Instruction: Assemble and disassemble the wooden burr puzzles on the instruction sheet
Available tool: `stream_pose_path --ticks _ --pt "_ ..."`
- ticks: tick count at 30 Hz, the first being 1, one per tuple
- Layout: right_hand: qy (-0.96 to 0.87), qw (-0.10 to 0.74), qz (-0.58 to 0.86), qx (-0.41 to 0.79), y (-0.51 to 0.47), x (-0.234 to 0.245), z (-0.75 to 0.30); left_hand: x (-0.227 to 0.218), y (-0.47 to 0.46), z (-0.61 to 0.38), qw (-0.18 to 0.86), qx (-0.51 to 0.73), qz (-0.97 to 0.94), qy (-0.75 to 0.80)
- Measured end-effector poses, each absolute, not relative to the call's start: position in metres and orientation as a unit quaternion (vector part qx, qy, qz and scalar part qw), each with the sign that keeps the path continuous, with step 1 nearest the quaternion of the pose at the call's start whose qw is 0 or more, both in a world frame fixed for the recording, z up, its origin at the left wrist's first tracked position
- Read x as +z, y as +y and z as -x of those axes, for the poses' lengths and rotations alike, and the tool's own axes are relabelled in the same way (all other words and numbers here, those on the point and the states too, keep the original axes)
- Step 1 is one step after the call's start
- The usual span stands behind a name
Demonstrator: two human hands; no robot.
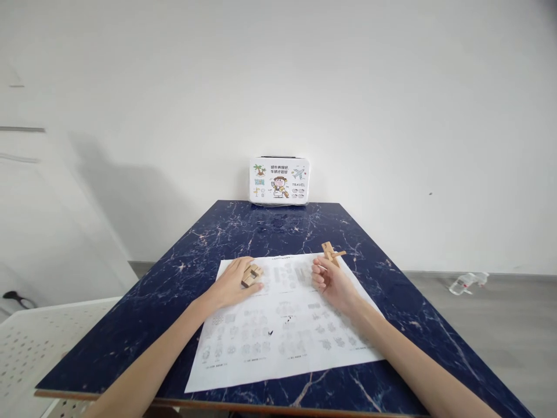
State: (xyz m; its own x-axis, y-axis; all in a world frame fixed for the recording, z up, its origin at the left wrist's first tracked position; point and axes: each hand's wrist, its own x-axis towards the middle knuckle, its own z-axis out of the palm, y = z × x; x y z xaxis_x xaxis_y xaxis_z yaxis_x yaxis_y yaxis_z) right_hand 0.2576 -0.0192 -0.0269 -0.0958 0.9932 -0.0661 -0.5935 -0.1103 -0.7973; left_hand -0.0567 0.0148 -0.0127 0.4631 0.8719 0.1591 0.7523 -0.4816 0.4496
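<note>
On the upper left of a printed paper sheet (287, 342), my left hand (232, 284) curls its thumb and fingers round a small notched wooden puzzle block (251, 275). My right hand (331, 284) is over the sheet's upper right part, its fingers curled inward. Wooden puzzle sticks (328, 249) show just beyond that hand, one lying crosswise; the hand partly covers them. Whether the curled right fingers grip anything is hidden. Small dark specks (270, 332) are on the paper between my forearms.
The sheet lies on a dark blue marble-patterned table (278, 229). At its far end a white case (279, 181) with cartoon prints stands against the wall. A white perforated chair (39, 337) is at left; a clear plastic bottle (467, 283) lies on the floor at right.
</note>
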Motion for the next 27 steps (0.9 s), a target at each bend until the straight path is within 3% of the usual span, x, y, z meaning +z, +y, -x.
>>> stream_pose_path --ticks 8,12,18,23,27 --pt "-0.519 0.48 0.383 0.594 -0.033 -0.022 -0.246 -0.004 -0.007 0.03 0.28 0.173 -0.849 0.414" --pt "-0.658 0.434 0.39 0.476 -0.037 -0.029 -0.238 0.004 -0.023 0.014 0.357 0.15 -0.854 0.349" --pt "-0.795 0.389 0.375 0.277 -0.043 -0.036 -0.234 0.002 -0.014 0.022 0.288 0.133 -0.859 0.402" --pt "-0.818 0.368 0.364 0.25 -0.043 -0.037 -0.237 0.007 -0.005 0.036 0.189 0.174 -0.888 0.381" --pt "-0.809 0.378 0.366 0.26 -0.041 -0.036 -0.24 0.01 -0.004 0.039 0.174 0.193 -0.893 0.368"
